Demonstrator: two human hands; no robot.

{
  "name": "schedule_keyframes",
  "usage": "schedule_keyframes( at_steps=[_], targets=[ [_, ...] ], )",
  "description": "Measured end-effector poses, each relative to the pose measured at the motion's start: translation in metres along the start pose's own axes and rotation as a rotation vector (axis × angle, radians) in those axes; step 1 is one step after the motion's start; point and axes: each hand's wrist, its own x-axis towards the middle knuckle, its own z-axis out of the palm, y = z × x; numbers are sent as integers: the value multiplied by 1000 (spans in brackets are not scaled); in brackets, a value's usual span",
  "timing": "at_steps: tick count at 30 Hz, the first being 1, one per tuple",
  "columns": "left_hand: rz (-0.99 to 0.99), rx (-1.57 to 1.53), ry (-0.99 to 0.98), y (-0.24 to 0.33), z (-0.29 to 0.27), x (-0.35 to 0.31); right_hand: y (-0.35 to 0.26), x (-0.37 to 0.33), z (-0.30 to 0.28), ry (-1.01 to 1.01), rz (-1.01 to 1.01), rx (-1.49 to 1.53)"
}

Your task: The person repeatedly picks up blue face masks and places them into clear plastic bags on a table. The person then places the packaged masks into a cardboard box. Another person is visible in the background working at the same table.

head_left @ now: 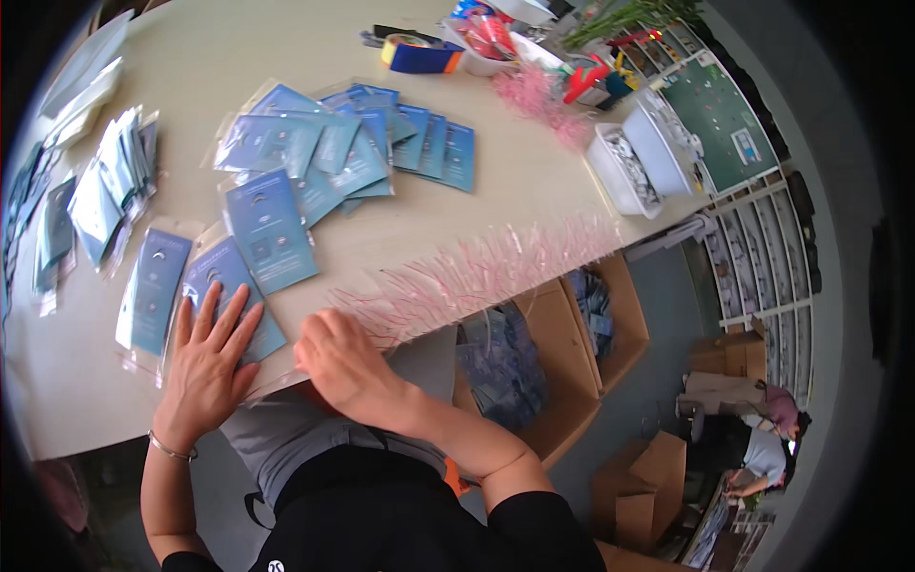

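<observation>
My left hand point(207, 370) lies flat with fingers spread on a blue card in a clear plastic sleeve point(217, 264), holding it against the table. Close to the table's front edge, my right hand point(345, 370) is closed in a pinch; whatever its fingertips grip is hidden. Beside the left hand sits another sleeved blue card point(152, 291), and a third blue card point(271, 229) lies just beyond it. To the right of my right hand, a long row of thin pink-and-clear strips point(477, 276) runs along the table edge.
An overlapping pile of blue sleeved cards point(334, 143) lies farther back, with more sleeved packs point(114, 186) at left. White bins point(624, 172), pink strands point(543, 100) and a tape dispenser point(419, 55) stand far right. Below the edge are cardboard boxes point(558, 381). Another person point(762, 448) works at lower right.
</observation>
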Motion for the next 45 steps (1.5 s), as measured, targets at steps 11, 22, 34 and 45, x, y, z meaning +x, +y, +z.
schedule_keyframes(
  at_steps=[11,22,34,45],
  targets=[
    [-69,89,32,8,4,0,17,-63,-105,48,194,536],
    [-88,111,-9,6,2,0,288,-200,-174,600,1006,-324],
    [-94,24,-32,13,-6,-4,225,-143,-182,566,835,-694],
    [89,-120,-89,-2,-10,-24,2,-21,-2,20,-208,146]
  ],
)
